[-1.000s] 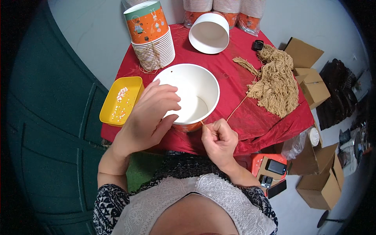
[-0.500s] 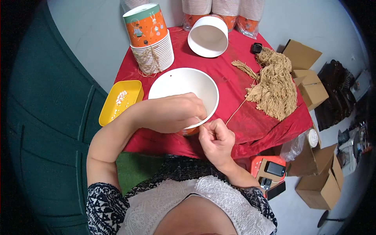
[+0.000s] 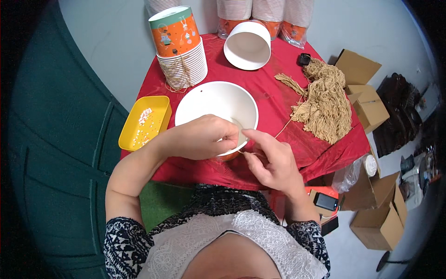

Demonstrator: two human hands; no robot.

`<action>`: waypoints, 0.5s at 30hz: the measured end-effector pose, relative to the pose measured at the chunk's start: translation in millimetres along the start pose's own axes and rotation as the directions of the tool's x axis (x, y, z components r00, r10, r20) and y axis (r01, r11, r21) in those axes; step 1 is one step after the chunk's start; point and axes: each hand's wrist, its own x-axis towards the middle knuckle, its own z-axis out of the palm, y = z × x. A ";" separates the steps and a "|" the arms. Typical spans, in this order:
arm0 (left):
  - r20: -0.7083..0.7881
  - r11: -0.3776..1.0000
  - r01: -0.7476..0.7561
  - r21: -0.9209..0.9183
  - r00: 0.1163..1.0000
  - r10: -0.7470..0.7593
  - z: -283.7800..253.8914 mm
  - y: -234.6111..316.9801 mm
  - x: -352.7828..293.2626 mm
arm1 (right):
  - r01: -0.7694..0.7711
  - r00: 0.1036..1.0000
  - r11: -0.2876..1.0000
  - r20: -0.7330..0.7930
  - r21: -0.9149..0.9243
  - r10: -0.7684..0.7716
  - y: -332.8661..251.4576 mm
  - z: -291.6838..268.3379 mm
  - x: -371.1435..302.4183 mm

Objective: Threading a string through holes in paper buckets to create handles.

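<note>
A white paper bucket (image 3: 213, 100) with an orange outside stands upright near the table's front edge. My left hand (image 3: 204, 137) reaches over its near rim, thumb and fingers pinched together against the inner wall; what they hold is hidden. On the right of the rim, my right hand (image 3: 276, 162) has thumb and index finger spread apart. A short bit of tan string (image 3: 240, 152) shows at the bucket's outer wall, by the right thumb. The strand runs behind the right hand to a large tan yarn bundle (image 3: 325, 104).
A yellow tray (image 3: 160, 109) with small white and pink pieces lies at left. Stacked buckets (image 3: 179, 35) wound with string stand behind it. Another white bucket (image 3: 248, 46) lies on its side. Wrapped bucket stacks line the back. Cardboard boxes (image 3: 381, 223) and phones (image 3: 325, 201) are at right.
My right hand has opened from a pinch at the rim and shifted slightly right, thumb and index finger spreading. My left hand stays closed at the rim, drawn slightly left.
</note>
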 end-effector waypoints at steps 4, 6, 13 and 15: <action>-0.062 0.999 -0.038 0.026 0.997 0.040 4.4 1.6 -6.0 | 0.084 0.988 0.982 0.143 -0.171 -0.060 5.8 -6.2 7.5; -0.074 0.997 -0.052 0.054 0.996 0.056 4.3 2.7 -7.6 | 0.091 0.989 0.984 0.131 -0.153 -0.071 6.2 -6.0 11.5; -0.289 0.972 0.031 0.232 0.957 0.038 -4.8 0.3 -1.8 | 0.211 0.977 0.965 0.064 -0.157 -0.203 41.6 7.2 37.5; -0.354 0.937 0.077 0.341 0.934 0.053 -3.7 -11.1 4.9 | 0.228 0.973 0.965 0.066 -0.129 -0.221 61.9 15.5 45.7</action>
